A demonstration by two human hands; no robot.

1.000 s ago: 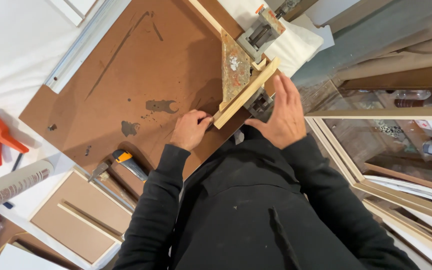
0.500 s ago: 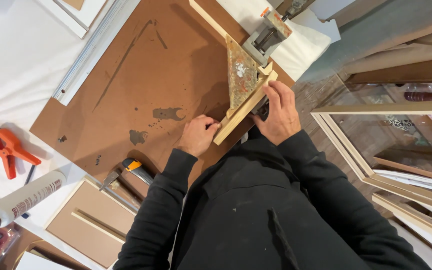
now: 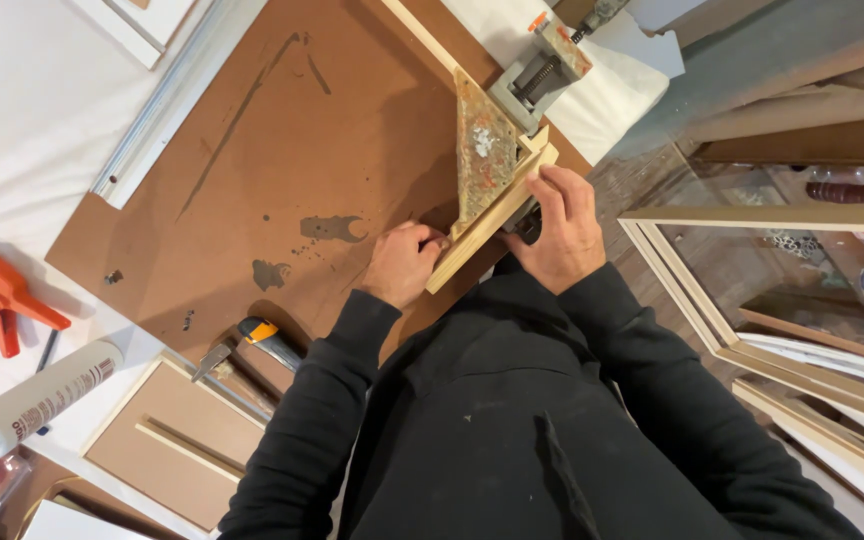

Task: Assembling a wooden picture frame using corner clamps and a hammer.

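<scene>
My left hand (image 3: 404, 262) presses its curled fingers against the near end of a pale wooden moulding strip (image 3: 492, 220). That strip lies in a paint-stained corner clamp (image 3: 487, 150) on a brown hardboard sheet (image 3: 282, 150). A second pale strip (image 3: 422, 38) runs away from the clamp toward the top. My right hand (image 3: 559, 228) grips the strip and the dark clamp part under it from the right side. Black sleeves cover both arms.
An orange spring clamp (image 3: 0, 300) and a white glue tube (image 3: 37, 402) lie at the left. A utility knife (image 3: 252, 340) sits by the board's near edge. A metal rail (image 3: 167, 100) borders the board. Stacked picture frames (image 3: 802, 340) stand at the right.
The view has shifted slightly. Both hands stay on the wooden strip at the clamp; the right hand has slid a little along it toward the clamp.
</scene>
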